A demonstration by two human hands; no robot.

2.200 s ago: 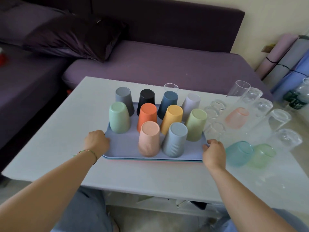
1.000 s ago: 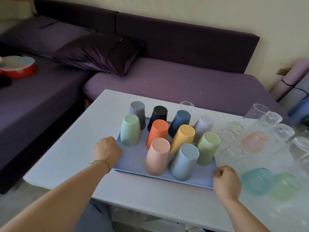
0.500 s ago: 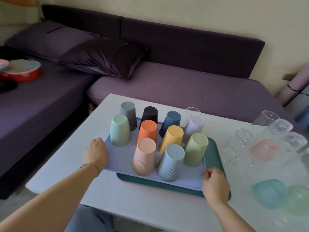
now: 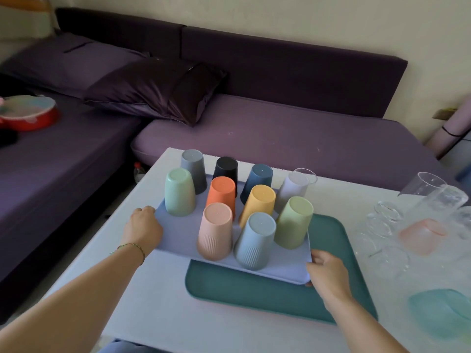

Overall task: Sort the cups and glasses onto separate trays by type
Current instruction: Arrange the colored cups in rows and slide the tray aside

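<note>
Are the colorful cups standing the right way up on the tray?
No, the cups all stand upside down on the lilac tray, with their flat bottoms facing up.

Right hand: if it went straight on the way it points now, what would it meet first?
The right hand grips the lavender tray at its near corner; past that, it would probably meet the grey-blue ribbed cup first, though depth is unclear.

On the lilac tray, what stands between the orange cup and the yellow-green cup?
The yellow cup stands between the orange cup and the yellow-green cup, upside down on the lilac tray; the head view shows it.
</note>
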